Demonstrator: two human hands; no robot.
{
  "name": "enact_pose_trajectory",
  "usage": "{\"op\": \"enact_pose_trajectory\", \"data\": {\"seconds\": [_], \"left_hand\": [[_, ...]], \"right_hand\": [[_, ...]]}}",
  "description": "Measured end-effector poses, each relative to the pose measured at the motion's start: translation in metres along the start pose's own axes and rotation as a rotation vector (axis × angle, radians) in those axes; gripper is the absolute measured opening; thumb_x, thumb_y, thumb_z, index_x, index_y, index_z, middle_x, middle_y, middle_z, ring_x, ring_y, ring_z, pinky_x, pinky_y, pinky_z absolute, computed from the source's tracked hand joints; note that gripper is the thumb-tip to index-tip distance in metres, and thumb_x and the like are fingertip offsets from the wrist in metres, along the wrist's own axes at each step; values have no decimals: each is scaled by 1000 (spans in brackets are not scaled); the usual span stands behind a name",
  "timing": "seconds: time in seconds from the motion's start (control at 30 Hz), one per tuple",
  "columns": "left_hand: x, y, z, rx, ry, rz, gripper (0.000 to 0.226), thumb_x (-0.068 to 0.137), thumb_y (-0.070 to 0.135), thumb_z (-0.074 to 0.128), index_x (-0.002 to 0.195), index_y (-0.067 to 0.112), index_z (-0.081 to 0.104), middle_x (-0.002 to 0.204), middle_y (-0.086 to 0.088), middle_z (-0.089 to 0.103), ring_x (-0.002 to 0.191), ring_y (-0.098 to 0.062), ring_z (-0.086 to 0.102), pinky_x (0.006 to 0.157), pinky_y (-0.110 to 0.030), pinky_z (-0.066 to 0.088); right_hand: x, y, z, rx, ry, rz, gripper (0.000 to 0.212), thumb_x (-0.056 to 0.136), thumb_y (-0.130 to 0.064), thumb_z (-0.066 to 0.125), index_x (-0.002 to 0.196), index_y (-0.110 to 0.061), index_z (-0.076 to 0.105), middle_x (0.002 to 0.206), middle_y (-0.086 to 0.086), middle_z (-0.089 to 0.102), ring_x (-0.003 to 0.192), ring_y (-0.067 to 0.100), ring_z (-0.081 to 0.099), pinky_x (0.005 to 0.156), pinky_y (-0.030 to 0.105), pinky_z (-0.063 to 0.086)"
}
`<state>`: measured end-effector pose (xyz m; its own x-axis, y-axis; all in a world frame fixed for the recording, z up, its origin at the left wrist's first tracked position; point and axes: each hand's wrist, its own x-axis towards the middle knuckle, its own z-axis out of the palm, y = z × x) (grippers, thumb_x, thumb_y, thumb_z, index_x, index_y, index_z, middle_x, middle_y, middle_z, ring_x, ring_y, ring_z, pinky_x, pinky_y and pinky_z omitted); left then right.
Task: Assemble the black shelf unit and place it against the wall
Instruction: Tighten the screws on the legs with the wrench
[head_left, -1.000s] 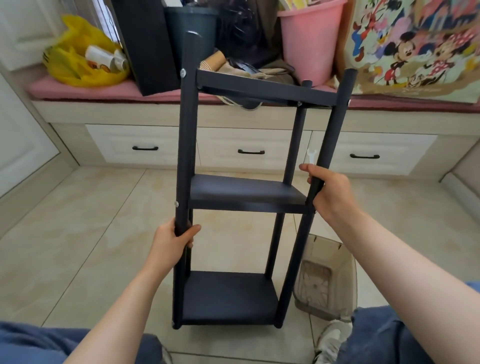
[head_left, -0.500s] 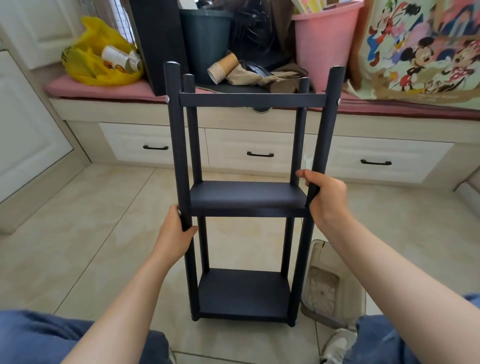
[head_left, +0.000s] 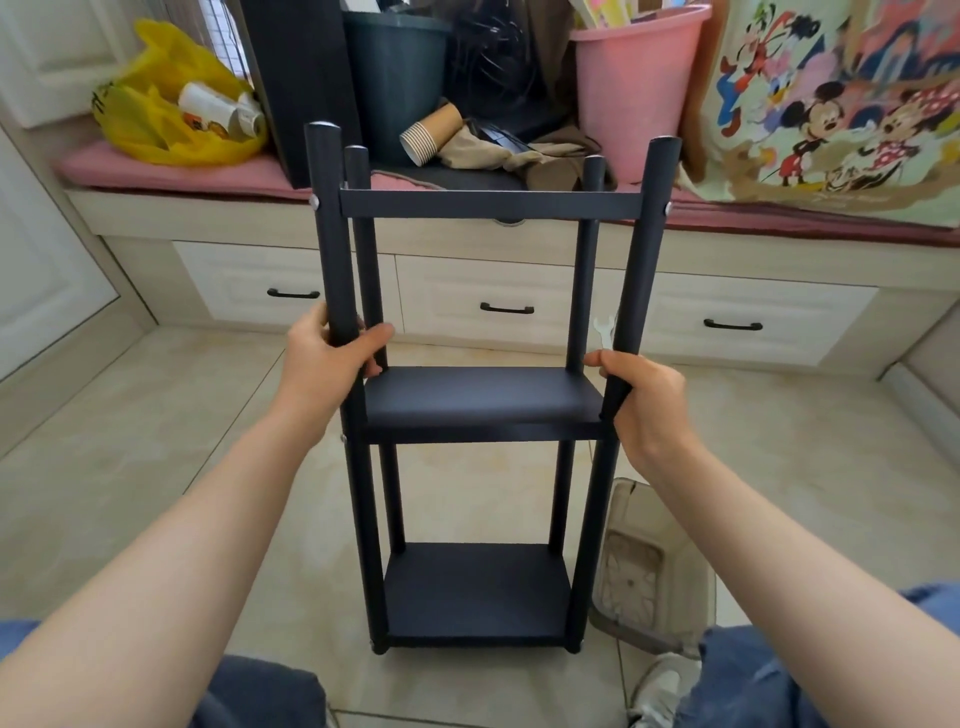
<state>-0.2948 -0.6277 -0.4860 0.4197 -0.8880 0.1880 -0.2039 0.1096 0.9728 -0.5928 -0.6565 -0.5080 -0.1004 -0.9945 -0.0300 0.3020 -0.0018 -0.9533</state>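
The black shelf unit (head_left: 480, 400) stands upright on the tiled floor in front of me, with three boards between four round posts. My left hand (head_left: 332, 358) grips the near left post just above the middle board. My right hand (head_left: 641, 400) grips the near right post at the middle board's level, and it also holds a small white wrench (head_left: 604, 332) that sticks up above the fingers.
A clear plastic tray (head_left: 654, 566) lies on the floor to the right of the shelf's base. Behind stands a low drawer bench (head_left: 504, 306) with a pink cushion, a yellow bag (head_left: 166, 104), a dark bin (head_left: 395, 67), paper cups (head_left: 428, 137) and a pink bucket (head_left: 636, 78).
The shelf unit has swung from tilted to upright and square to me. My left hand has slid up the left post from below the middle board to above it.
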Motion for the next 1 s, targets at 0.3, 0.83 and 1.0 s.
{"op": "enact_pose_trajectory", "data": {"seconds": [0.3, 0.83, 1.0], "left_hand": [[0, -6, 21, -109, 235, 12, 34, 92, 19, 69, 65, 12, 50, 43, 11, 45, 37, -13, 42, 39, -25, 38], [-19, -1, 20, -100, 258, 15, 36, 88, 10, 66, 61, 16, 41, 43, 10, 38, 38, -13, 36, 41, -26, 34], [-18, -3, 19, -102, 269, 11, 32, 87, 11, 66, 65, 15, 43, 44, 8, 38, 40, -14, 36, 42, -27, 34]], "right_hand": [[5, -5, -64, 360, -291, 336, 13, 79, -12, 58, 77, -7, 70, 127, 12, 63, 117, 28, 61, 108, 42, 42], [-19, 158, -134, -1160, 37, 756, 13, 97, -2, 53, 88, 2, 61, 77, 18, 62, 61, 25, 55, 51, 29, 46], [-20, 173, -133, -1134, 108, 745, 17, 99, -1, 49, 96, 9, 63, 98, 26, 69, 78, 31, 66, 71, 36, 58]]}}
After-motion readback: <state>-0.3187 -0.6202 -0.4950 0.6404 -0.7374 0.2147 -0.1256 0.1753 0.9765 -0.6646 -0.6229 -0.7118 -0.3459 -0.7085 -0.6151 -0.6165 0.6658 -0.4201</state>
